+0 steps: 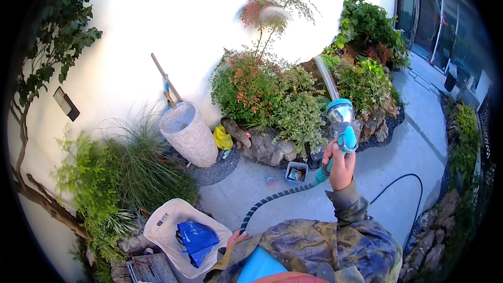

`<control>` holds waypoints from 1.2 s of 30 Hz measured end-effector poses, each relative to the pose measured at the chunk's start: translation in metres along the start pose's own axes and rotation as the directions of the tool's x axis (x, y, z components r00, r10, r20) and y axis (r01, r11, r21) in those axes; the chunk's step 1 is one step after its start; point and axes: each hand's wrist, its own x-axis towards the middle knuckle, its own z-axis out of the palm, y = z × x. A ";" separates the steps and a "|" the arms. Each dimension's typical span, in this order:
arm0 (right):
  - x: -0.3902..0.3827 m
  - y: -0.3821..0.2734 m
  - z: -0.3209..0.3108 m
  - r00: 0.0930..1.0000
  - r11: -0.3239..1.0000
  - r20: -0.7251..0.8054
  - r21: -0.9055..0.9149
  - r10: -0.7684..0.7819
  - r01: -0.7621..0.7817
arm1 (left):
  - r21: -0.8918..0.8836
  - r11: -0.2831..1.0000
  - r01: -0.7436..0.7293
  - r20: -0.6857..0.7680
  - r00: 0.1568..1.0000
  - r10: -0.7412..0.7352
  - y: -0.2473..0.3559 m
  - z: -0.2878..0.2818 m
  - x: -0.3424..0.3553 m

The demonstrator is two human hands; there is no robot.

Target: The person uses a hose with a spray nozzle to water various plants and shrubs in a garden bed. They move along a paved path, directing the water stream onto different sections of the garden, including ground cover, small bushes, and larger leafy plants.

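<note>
My right hand (341,166) is closed round the handle of a teal and silver hose spray nozzle (341,115), held up at the right of centre. A jet of water (326,76) shoots from its head toward the planted bed. The black and teal striped garden hose (280,195) curves from the nozzle down to my left hand (238,239), which appears closed on it; some of its fingers are hidden. Beside that hand is a large cream bag (163,219) with a blue bag (198,242) inside.
Shrubs (301,110) and rocks (270,149) line the white wall. A tapered stone basin (189,133), a yellow bag (222,137) and a small bucket (296,173) stand ahead. Thin dark hose (403,176) loops on the paving (419,126) at right. Glass doors (432,21) are far right.
</note>
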 end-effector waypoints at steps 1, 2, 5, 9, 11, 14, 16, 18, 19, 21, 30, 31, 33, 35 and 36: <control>0.005 -0.002 0.003 0.997 1.000 -0.079 0.021 0.001 0.000 | -0.026 0.999 -0.020 -0.041 0.999 0.018 0.002 0.008 -0.004; 0.005 -0.002 0.003 0.997 0.999 -0.064 0.031 0.038 -0.036 | -0.051 0.998 -0.040 -0.082 0.996 0.036 0.007 0.015 -0.006; 0.004 -0.002 0.000 0.991 0.993 0.085 -0.077 0.101 -0.094 | -0.037 0.999 -0.006 -0.008 1.000 0.005 0.004 0.005 -0.004; 0.016 -0.001 -0.003 0.997 0.998 -0.076 0.063 0.017 -0.012 | -0.021 1.000 -0.002 -0.038 0.999 0.001 0.002 0.008 -0.004; 0.015 -0.003 0.000 0.993 0.996 -0.110 0.082 0.030 -0.021 | -0.151 0.988 -0.029 -0.062 0.998 0.020 0.006 0.015 -0.006; 0.011 -0.007 -0.006 0.985 0.991 0.126 -0.085 0.116 -0.106 | -0.031 0.999 0.016 -0.141 0.990 -0.020 0.011 0.021 -0.011; 0.013 -0.007 -0.008 0.992 0.993 0.125 -0.119 0.023 -0.008 | 0.000 1.000 0.020 -0.068 0.997 -0.020 0.014 0.020 -0.008; 0.023 -0.014 -0.007 0.994 0.996 -0.108 0.089 -0.018 0.027 | -0.028 1.000 0.005 -0.050 0.999 -0.006 0.014 0.020 -0.008; 0.027 -0.016 -0.005 0.974 0.980 -0.227 0.190 -0.014 0.058 | -0.068 0.998 -0.014 -0.068 0.998 0.010 0.014 0.021 -0.011; 0.028 -0.014 -0.013 0.978 0.991 -0.207 0.134 0.006 0.022 | -0.069 0.998 -0.009 -0.049 0.999 0.005 0.012 0.020 -0.009; 0.026 -0.017 -0.026 0.976 0.976 -0.218 0.215 0.004 0.044 | -0.074 0.996 -0.048 -0.006 0.999 0.047 0.006 0.022 -0.003; 0.023 -0.018 -0.032 0.990 0.990 -0.136 0.144 0.022 -0.002 | -0.048 0.998 -0.043 -0.013 0.999 0.043 0.008 0.024 -0.003; 0.022 -0.016 -0.042 1.000 1.000 0.019 -0.010 0.024 -0.024 | -0.031 1.000 -0.002 -0.013 1.000 0.002 0.015 0.033 -0.004; 0.026 -0.021 -0.036 0.992 0.993 -0.111 0.102 -0.054 0.066 | -0.055 0.996 0.075 0.005 0.997 -0.075 0.025 0.042 -0.006; 0.029 -0.024 -0.032 0.981 0.981 -0.176 0.156 -0.086 0.114 | -0.079 0.995 0.067 0.000 0.998 -0.068 0.023 0.039 -0.008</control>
